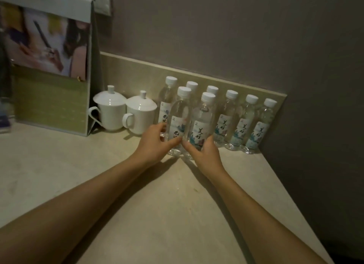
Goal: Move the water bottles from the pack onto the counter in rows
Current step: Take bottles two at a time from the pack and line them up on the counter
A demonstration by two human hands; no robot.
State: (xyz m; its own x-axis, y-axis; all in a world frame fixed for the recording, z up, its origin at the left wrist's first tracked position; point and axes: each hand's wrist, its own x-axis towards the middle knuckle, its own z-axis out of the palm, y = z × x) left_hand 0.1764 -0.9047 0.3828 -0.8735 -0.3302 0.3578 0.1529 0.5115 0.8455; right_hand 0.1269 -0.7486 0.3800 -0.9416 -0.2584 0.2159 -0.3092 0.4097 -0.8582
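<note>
Both hands are working the front pair of bottles here. The left hand (pixel 155 143) is wrapping its fingers (pixel 173 142) round the lower half of the front left bottle (pixel 180 113), thumb curling up by the label. The right hand (pixel 204 153) is doing the same on the front right bottle (pixel 202 121), its fingers (pixel 190 145) clamped across the bottom of the label and the thumb sitting round the right side. The two sets of fingertips are nearly touching in the gap between the bottles.

Labels are white with a blue-green painted picture and black brush-style Chinese writing; the right-hand ones are looking like 美好, the left ones are starting with 无, the rest hidden by fingers. All have white caps.

Both held bottles are standing upright on the bench (pixel 157 204), touching each other, just in front of the back row (pixel 232 113) of six lined up against the low backsplash, running into the corner. Two white lidded cups (pixel 126 112) are sitting left of the row, beside a standing display card (pixel 51 66).
</note>
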